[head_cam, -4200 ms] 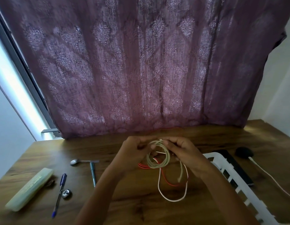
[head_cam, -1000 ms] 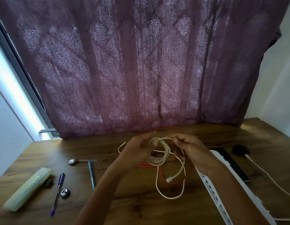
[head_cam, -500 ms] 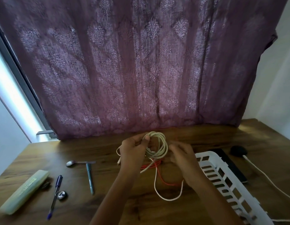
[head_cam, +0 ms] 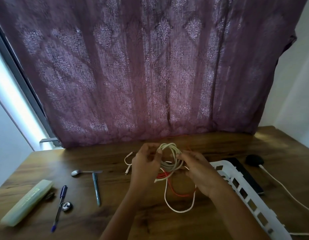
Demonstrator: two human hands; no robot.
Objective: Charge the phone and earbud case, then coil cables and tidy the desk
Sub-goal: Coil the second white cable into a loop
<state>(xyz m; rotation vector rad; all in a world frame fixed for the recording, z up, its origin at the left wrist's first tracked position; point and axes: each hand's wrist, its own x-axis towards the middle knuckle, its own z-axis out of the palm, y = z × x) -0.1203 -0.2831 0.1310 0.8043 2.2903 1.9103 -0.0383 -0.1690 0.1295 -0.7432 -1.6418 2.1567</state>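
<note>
Head view shows you the wooden desk [head_cam: 101, 156], with bare wood open toward its near edge, and the white basket [head_cam: 223, 164] crowding your right forearm. Above the desk's middle your left hand [head_cam: 145, 164] pinches the white cable coil [head_cam: 170, 164] at its left rim; your right hand [head_cam: 199, 169] curls round its right side. Judge it light, limp, springy: grip across all loops, minding the dangling tail [head_cam: 178, 211].

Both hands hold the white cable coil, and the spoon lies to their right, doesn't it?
No. The head view shows the spoon lying to their left. The left hand and right hand do hold the white cable coil.
</note>
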